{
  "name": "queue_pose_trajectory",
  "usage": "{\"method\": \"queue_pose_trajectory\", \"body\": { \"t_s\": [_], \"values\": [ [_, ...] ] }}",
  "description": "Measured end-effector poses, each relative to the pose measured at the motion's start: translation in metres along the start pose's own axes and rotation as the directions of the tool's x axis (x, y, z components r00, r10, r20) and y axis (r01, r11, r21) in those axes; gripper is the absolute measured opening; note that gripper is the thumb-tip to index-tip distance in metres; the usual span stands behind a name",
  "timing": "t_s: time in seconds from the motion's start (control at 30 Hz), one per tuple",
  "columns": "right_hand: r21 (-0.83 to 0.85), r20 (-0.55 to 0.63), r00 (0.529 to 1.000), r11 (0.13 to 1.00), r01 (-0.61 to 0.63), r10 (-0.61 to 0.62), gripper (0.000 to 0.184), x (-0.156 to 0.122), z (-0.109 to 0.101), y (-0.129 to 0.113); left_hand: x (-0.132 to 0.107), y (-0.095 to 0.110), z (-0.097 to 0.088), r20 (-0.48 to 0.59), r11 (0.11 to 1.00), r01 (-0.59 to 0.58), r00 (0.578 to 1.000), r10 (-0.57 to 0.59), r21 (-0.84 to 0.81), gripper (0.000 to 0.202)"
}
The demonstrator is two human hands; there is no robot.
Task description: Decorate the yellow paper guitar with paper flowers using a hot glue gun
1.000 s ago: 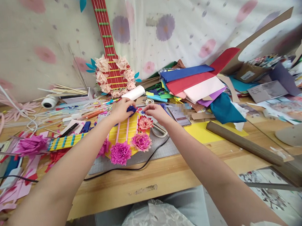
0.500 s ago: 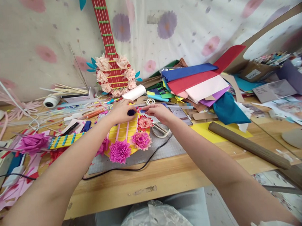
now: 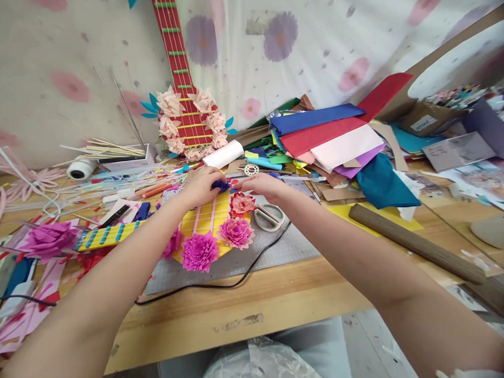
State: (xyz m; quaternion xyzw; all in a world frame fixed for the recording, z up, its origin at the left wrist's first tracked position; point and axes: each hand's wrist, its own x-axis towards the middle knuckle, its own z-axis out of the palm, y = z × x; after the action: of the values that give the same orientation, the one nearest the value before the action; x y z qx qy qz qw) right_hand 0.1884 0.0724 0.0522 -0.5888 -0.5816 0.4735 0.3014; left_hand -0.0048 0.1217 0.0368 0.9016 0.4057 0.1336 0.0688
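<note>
A yellow paper guitar point(image 3: 206, 220) lies flat on a grey cutting mat point(image 3: 275, 249), with pink paper flowers point(image 3: 199, 251) around its round body. At the body's far edge my left hand point(image 3: 200, 185) pinches a small dark blue paper piece point(image 3: 220, 185). My right hand point(image 3: 258, 187) is curled just to the right of it, its fingertips close to the blue piece; what they hold, if anything, is too small to make out. Scissors point(image 3: 269, 216) lie beside my right wrist.
A red paper guitar point(image 3: 180, 75) with pale flowers leans on the floral cloth wall. Coloured paper sheets point(image 3: 329, 135) are piled at the back right, a brown roll point(image 3: 413, 242) lies on yellow paper, a black cable point(image 3: 222, 282) crosses the mat, sticks point(image 3: 108, 149) at the left.
Both hands stay at the guitar's far edge with small finger movements. The view has drifted slightly, so the phone near my right hand is now hidden behind it.
</note>
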Motion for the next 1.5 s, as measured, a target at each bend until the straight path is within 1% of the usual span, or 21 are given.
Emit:
{"method": "queue_pose_trajectory", "body": {
  "t_s": [0.07, 0.1, 0.17, 0.23, 0.3, 0.4, 0.5, 0.63, 0.7, 0.77, 0.87, 0.97, 1.1, 1.2, 1.3, 1.5],
  "values": [
    [0.053, 0.019, 0.998, 0.997, -0.062, 0.061, 0.026, -0.001, -0.004, 0.001, 0.000, 0.005, 0.001, -0.006, 0.999, -0.027, 1.000, 0.027, 0.031, 0.028],
    [0.080, 0.016, 0.997, 0.994, -0.073, 0.072, 0.028, -0.001, -0.006, 0.001, 0.000, 0.007, 0.002, -0.004, 0.998, -0.045, 0.999, 0.046, 0.048, 0.029],
    [0.094, -0.022, 0.999, 0.994, -0.048, 0.050, 0.032, 0.000, -0.008, 0.004, 0.001, 0.010, 0.003, 0.006, 0.994, -0.076, 0.997, 0.076, 0.074, 0.032],
    [0.075, -0.058, 0.998, 0.997, 0.004, 0.001, 0.034, 0.002, -0.008, 0.008, 0.001, 0.012, 0.003, 0.017, 0.992, -0.094, 0.996, 0.093, 0.088, 0.032],
    [0.025, -0.089, 0.994, 0.997, 0.071, -0.068, 0.034, 0.003, -0.006, 0.012, 0.000, 0.014, 0.002, 0.020, 0.990, -0.107, 0.994, 0.106, 0.094, 0.028],
    [-0.116, -0.126, 0.976, 0.979, 0.166, -0.180, 0.029, 0.002, -0.004, 0.016, -0.002, 0.014, -0.001, 0.009, 0.990, -0.114, 0.994, 0.113, 0.083, 0.023],
    [-0.254, -0.158, 0.955, 0.945, 0.208, -0.252, 0.023, 0.001, -0.002, 0.019, -0.003, 0.014, -0.002, 0.009, 0.992, -0.102, 0.995, 0.101, 0.068, 0.023],
    [-0.378, -0.169, 0.927, 0.891, 0.254, -0.336, 0.018, 0.000, -0.004, 0.021, -0.001, 0.011, -0.001, 0.015, 0.995, -0.068, 0.998, 0.067, 0.074, 0.020],
    [-0.463, -0.166, 0.901, 0.838, 0.288, -0.401, 0.017, 0.001, -0.004, 0.023, 0.001, 0.007, 0.000, 0.005, 0.997, -0.043, 0.999, 0.043, 0.069, 0.019],
    [-0.567, -0.141, 0.872, 0.760, 0.317, -0.469, 0.018, 0.003, -0.003, 0.024, 0.003, 0.004, 0.002, -0.008, 0.999, -0.019, 1.000, 0.020, 0.042, 0.018],
    [-0.701, -0.040, 0.837, 0.612, 0.366, -0.545, 0.021, 0.005, 0.001, 0.024, 0.005, 0.000, 0.004, -0.012, 1.000, -0.007, 1.000, 0.007, -0.014, 0.017],
    [-0.779, 0.082, 0.814, 0.472, 0.413, -0.576, 0.023, 0.008, 0.007, 0.020, 0.006, -0.002, 0.004, -0.001, 0.998, -0.023, 1.000, 0.023, -0.059, 0.017],
    [-0.828, 0.188, 0.793, 0.340, 0.446, -0.580, 0.026, 0.012, 0.014, 0.015, 0.006, -0.004, 0.005, -0.010, 0.996, -0.015, 1.000, 0.014, -0.084, 0.017],
    [-0.853, 0.227, 0.798, 0.282, 0.440, -0.559, 0.026, 0.013, 0.018, 0.011, 0.006, -0.007, 0.008, -0.042, 0.995, 0.004, 0.999, -0.009, -0.102, 0.016],
    [-0.877, 0.241, 0.825, 0.250, 0.411, -0.512, 0.025, 0.013, 0.023, 0.008, 0.006, -0.009, 0.011, -0.070, 0.993, 0.009, 0.997, -0.018, -0.121, 0.015],
    [-0.903, 0.212, 0.873, 0.253, 0.347, -0.439, 0.026, 0.014, 0.027, -0.001, 0.007, -0.009, 0.011, -0.071, 0.988, 0.049, 0.996, -0.060, -0.143, 0.015]
  ]
}}
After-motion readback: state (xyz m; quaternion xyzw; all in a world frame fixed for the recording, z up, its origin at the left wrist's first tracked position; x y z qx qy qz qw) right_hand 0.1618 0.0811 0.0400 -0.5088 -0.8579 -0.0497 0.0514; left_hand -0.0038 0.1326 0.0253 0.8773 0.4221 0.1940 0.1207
